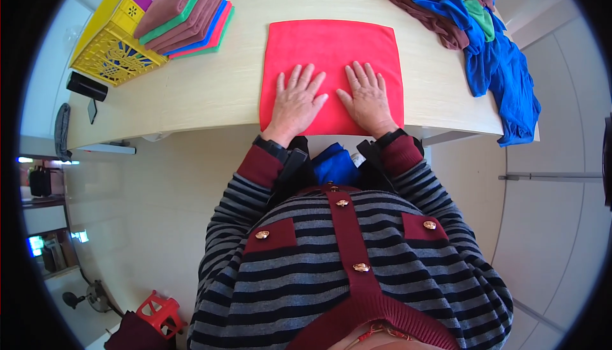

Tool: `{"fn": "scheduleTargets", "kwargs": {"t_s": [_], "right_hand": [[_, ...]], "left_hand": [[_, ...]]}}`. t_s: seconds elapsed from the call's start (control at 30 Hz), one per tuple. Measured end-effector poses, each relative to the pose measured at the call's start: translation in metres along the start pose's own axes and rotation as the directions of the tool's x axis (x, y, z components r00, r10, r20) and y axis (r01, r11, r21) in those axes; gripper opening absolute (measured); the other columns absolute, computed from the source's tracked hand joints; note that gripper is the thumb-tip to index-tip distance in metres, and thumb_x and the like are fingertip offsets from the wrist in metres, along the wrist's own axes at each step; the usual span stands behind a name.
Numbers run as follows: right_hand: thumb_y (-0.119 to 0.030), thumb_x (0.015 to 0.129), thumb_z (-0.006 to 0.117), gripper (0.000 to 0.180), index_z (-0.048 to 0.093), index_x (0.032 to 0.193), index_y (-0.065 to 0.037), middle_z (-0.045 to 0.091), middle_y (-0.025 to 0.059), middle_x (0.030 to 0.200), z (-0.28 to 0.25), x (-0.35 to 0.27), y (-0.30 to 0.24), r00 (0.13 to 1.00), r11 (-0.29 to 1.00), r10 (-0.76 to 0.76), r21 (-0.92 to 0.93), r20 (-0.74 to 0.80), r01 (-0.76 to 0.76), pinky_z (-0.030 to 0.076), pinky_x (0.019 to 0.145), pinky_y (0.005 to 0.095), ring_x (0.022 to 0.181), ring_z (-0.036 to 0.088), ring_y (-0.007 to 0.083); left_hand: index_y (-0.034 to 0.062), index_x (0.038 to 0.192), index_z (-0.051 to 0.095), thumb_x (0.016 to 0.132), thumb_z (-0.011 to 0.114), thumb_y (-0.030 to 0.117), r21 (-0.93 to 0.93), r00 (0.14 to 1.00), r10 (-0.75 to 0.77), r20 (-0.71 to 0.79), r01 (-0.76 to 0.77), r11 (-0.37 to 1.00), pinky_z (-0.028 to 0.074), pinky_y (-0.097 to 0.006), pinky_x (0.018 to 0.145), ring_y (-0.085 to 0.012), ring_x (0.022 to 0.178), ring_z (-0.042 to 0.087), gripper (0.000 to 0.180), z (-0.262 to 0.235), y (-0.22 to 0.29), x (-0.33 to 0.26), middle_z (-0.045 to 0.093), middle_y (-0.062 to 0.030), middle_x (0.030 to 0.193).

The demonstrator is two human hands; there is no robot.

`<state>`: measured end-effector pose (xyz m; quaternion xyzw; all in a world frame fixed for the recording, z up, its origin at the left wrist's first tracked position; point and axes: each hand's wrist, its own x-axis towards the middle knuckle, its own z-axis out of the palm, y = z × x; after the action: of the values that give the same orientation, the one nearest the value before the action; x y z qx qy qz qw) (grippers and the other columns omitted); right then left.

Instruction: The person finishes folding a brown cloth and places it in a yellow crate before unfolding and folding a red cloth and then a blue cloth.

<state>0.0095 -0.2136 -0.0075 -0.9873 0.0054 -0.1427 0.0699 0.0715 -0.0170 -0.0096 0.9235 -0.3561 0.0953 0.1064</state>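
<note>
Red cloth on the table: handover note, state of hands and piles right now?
Left hand and right hand: both flat, palms down, fingers spread on the red square cloth, holding nothing.
The cloth lies spread flat at the near edge of the pale wooden table.
Done: folded stack of brown, green, blue and red cloths at far left, beside the yellow plastic crate.
Left: the red cloth unfolded; loose heap of brown, blue, green and red cloths at far right.
</note>
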Motion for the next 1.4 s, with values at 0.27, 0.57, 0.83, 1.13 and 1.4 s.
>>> {"fn": "scheduleTargets", "kwargs": {"t_s": [0.27,0.57,0.83,1.13,1.4], "right_hand": [[-0.051,0.099,0.049,0.07,0.041,0.15,-0.004,0.037,0.016,0.158,0.002,-0.014,0.055,0.992,0.989,0.124,-0.076,-0.025,-0.125,0.024,0.12,0.0508,0.148,0.03,0.0373],[-0.053,0.099,0.049,0.073,0.038,0.152,-0.003,0.036,0.0169,0.159,-0.021,-0.017,0.105,0.957,0.972,0.223,-0.121,0.187,-0.203,0.027,0.118,0.0554,0.148,0.029,0.039],[-0.051,0.099,0.049,0.069,0.039,0.152,-0.009,0.037,0.0158,0.158,0.019,0.054,0.002,0.998,0.998,-0.049,0.039,0.05,0.048,0.028,0.117,0.0567,0.147,0.031,0.0386],[-0.052,0.102,0.045,0.067,0.038,0.154,-0.012,0.034,0.0144,0.16,0.023,0.057,0.067,0.999,0.997,0.04,-0.069,0.024,-0.039,0.023,0.12,0.052,0.149,0.027,0.0351],[-0.054,0.102,0.042,0.07,0.034,0.156,-0.01,0.032,0.0155,0.161,0.015,0.049,0.119,0.984,0.98,0.171,-0.116,0.056,-0.164,0.024,0.119,0.0531,0.149,0.026,0.0381]], "left_hand": [[0.0188,0.153,0.041,0.102,0.047,0.049,0.038,0.985,-0.169,-0.037,0.17,0.985,0.017,-0.057,0.121,-0.0323,0.15,0.026,0.06,0.007,-0.043,-0.006,0.034,-0.01,0.161],[0.0153,0.155,0.038,0.102,0.045,0.047,0.102,0.936,-0.342,0.08,0.334,0.937,0.016,-0.058,0.121,-0.0326,0.151,0.024,0.062,-0.01,-0.058,-0.009,0.03,-0.012,0.162],[0.0152,0.154,0.039,0.104,0.042,0.045,0.044,0.997,-0.074,0.033,0.073,0.996,0.015,-0.057,0.122,-0.0319,0.151,0.025,0.058,0.006,-0.012,0.056,0.033,-0.0123,0.161],[0.0145,0.152,0.042,0.104,0.041,0.044,0.018,0.995,-0.08,-0.065,0.081,0.997,0.018,-0.056,0.121,-0.032,0.15,0.027,0.057,0.029,-0.04,0.053,0.035,-0.0123,0.16],[0.0164,0.154,0.039,0.104,0.04,0.048,0.001,0.975,-0.209,-0.07,0.209,0.978,0.017,-0.056,0.121,-0.0309,0.151,0.026,0.059,0.025,-0.064,0.05,0.033,-0.0111,0.161]]}}
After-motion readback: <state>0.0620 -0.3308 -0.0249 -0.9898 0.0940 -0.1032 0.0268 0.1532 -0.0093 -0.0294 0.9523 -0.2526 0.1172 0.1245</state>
